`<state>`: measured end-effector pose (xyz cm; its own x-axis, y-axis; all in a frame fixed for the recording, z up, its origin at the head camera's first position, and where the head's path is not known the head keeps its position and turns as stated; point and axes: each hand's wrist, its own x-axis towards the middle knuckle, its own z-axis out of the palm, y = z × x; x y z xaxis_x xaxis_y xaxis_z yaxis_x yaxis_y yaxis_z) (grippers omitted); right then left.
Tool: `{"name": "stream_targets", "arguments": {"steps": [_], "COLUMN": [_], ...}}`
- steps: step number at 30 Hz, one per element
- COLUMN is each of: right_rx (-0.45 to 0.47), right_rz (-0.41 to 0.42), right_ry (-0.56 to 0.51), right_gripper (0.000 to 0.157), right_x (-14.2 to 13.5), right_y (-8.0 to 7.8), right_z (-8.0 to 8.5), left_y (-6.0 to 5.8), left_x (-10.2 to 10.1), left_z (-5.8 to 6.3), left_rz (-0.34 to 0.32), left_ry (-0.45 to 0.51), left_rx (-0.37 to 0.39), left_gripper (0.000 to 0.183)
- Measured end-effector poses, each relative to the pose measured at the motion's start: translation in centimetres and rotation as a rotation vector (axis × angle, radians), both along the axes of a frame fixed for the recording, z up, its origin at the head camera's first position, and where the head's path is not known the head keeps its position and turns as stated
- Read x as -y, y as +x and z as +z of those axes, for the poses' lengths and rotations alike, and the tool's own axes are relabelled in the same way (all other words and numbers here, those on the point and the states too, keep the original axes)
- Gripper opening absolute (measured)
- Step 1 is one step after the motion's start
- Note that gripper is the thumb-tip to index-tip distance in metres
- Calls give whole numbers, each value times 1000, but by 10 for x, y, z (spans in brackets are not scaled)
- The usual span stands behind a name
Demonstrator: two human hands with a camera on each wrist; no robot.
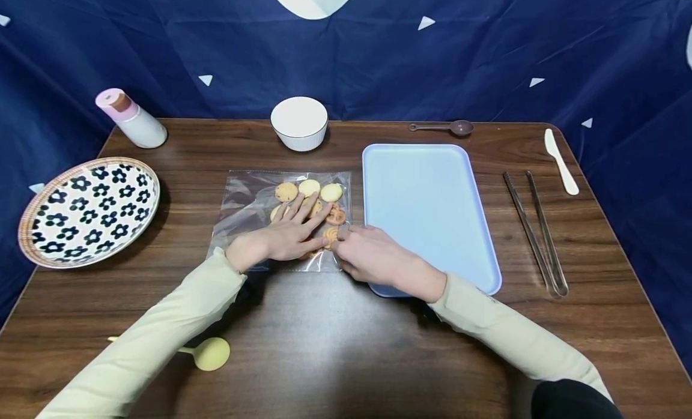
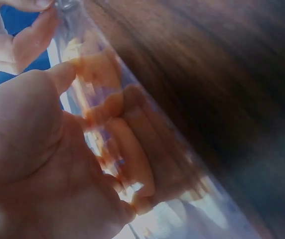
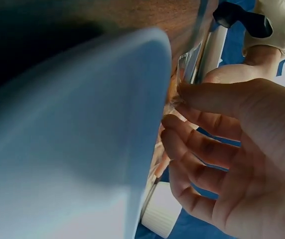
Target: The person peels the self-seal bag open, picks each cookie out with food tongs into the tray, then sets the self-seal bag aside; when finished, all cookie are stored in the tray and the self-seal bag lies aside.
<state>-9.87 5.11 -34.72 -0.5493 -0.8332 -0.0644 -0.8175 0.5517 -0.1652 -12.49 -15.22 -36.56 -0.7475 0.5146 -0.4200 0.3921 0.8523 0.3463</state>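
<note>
A clear plastic bag [image 1: 243, 197] lies flat on the table with several round cookies [image 1: 331, 192] inside, some plain, some patterned. My left hand [image 1: 289, 234] rests on top of it with straight, spread fingers over the cookies. At the bag's right edge, my right hand [image 1: 373, 254] pinches the plastic between thumb and index finger; the right wrist view shows the gathered film at the fingertips [image 3: 185, 92]. Part of the cookies is hidden under the left hand. A light blue tray [image 1: 421, 203] stands right beside the bag, partly under the right wrist in the head view.
Left: a flower-patterned plate [image 1: 92, 212], a pink-topped bottle [image 1: 135, 119] and a yellow spoon [image 1: 211, 354] partly behind the left sleeve. Back: a white bowl [image 1: 300, 125] and a brown measuring spoon [image 1: 459, 128]. Right: metal tongs [image 1: 540, 239] and a white knife [image 1: 562, 161].
</note>
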Motion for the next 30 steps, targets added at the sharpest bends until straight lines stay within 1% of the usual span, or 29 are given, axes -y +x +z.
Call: {"name": "stream_targets", "arguments": {"steps": [1, 4, 6, 12, 18, 25, 30], "right_rx": [14, 66, 96, 162, 228, 264, 274], "right_rz": [-3, -23, -46, -130, -221, -275, -301], "right_ry": [-18, -58, -82, -124, -166, -191, -201], "right_gripper": [3, 16, 20, 19, 22, 23, 22], "right_x": [0, -1, -2, -5, -7, -8, -10], "right_y": [0, 0, 0, 1, 3, 4, 3], "right_z": [0, -2, -3, -3, -3, -4, -4], "left_y": [0, 0, 0, -1, -1, 0, 1], "left_x": [0, 1, 0, 0, 1, 2, 2], "left_z": [0, -1, -2, -4, -8, -7, -7], "left_rz": [0, -3, -6, -2, 1, -5, -10], "left_ry": [-2, -5, -9, -10, -16, 10, 7], "left_rx": [1, 1, -1, -1, -17, -37, -46], "left_gripper": [69, 69, 69, 69, 71, 70, 71]}}
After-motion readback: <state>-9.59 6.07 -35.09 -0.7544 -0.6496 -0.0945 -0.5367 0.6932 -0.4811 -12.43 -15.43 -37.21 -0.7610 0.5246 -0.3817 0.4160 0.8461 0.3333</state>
